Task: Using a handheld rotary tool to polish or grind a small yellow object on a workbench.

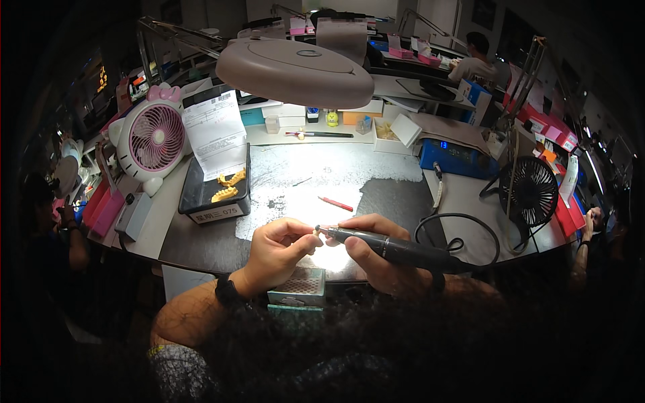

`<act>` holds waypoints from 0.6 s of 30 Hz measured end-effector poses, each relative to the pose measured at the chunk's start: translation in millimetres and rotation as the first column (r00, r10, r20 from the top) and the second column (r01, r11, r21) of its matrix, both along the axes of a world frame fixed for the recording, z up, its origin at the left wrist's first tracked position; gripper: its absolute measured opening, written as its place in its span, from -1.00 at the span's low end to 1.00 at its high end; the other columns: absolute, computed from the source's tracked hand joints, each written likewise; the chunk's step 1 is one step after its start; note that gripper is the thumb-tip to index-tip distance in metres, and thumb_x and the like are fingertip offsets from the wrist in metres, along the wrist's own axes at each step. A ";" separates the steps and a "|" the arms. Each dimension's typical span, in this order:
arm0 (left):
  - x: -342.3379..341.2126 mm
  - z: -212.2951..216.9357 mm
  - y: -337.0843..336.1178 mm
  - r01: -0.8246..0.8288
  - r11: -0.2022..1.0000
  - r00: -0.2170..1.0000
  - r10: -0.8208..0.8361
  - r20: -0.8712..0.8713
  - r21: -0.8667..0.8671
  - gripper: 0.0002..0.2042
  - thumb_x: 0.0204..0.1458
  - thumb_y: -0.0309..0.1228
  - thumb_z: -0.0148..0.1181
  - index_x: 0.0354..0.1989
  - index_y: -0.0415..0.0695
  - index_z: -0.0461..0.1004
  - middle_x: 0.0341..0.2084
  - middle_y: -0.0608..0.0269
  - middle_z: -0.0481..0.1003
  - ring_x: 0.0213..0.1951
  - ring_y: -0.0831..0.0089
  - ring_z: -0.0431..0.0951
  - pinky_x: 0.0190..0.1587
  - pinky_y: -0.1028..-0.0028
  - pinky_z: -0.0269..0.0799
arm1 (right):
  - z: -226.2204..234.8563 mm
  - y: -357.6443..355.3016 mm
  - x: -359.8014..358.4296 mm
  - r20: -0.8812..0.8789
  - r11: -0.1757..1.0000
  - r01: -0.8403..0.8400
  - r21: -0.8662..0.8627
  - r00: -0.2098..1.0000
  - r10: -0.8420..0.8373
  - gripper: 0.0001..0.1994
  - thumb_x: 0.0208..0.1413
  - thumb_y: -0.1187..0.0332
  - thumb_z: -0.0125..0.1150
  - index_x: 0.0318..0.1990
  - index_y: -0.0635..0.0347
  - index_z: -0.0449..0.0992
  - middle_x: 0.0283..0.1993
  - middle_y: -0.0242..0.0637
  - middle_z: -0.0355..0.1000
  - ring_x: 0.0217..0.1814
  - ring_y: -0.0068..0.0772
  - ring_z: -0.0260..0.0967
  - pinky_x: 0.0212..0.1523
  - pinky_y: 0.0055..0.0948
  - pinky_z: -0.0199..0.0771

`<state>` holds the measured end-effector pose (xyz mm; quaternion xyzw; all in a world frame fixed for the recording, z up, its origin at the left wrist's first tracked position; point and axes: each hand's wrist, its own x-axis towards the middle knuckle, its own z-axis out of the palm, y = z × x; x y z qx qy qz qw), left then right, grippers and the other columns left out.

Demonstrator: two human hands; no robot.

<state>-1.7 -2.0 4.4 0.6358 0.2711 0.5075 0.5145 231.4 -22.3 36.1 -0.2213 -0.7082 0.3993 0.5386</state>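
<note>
Grinding handpiece (396,248) held to a tiny piece pinched at the near counter (403,195) edge, under a round lamp (295,70).

Right hand (376,258) wrapped tight around the dark handpiece, tip pointing left and meeting the fingertips of the left hand (279,248); left grip narrow, closed on something too small to make out. Black cord (457,228) looping off the handpiece across the counter to the right. Just below the hands, a small perforated bur block (299,287). Farther back, a red pencil (336,203) on the lit patch; left of it, a black tray (215,195) with yellow dental casts (227,188) and a paper slip (216,131). Pink fan (156,138) far left, black fan (534,191) right, blue control box (457,158) behind.
</note>
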 end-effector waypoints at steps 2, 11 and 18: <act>-0.1 0.0 0.0 0.000 1.000 1.000 0.000 -0.004 0.000 -0.85 0.26 -0.51 0.27 -0.09 -0.34 0.52 -0.21 0.01 0.65 -0.17 0.40 0.67 -0.14 0.44 0.62 | -0.9 -0.5 -0.4 0.002 0.999 0.001 -0.052 1.000 -0.001 -0.75 0.32 0.43 0.23 0.05 0.41 0.50 -0.12 -0.17 0.62 -0.13 -0.56 0.57 -0.15 -0.56 0.57; 0.3 2.3 -0.9 0.001 1.000 1.000 -0.001 -0.012 0.004 -0.85 0.26 -0.53 0.26 -0.09 -0.34 0.52 -0.20 0.02 0.65 -0.17 0.42 0.66 -0.12 0.45 0.61 | -0.5 0.5 0.2 -0.011 1.000 0.001 0.008 1.000 -0.001 -0.75 0.31 0.44 0.23 0.05 0.41 0.50 -0.13 -0.19 0.62 -0.15 -0.58 0.56 -0.16 -0.57 0.56; 1.0 2.6 -1.2 0.006 1.000 1.000 -0.006 -0.016 0.016 -0.86 0.26 -0.55 0.25 -0.08 -0.35 0.52 -0.19 0.03 0.65 -0.16 0.43 0.66 -0.11 0.46 0.61 | -4.3 3.0 1.2 0.001 0.999 -0.026 -0.037 1.000 0.026 -0.75 0.31 0.45 0.22 0.05 0.41 0.50 -0.13 -0.17 0.62 -0.14 -0.57 0.57 -0.15 -0.57 0.57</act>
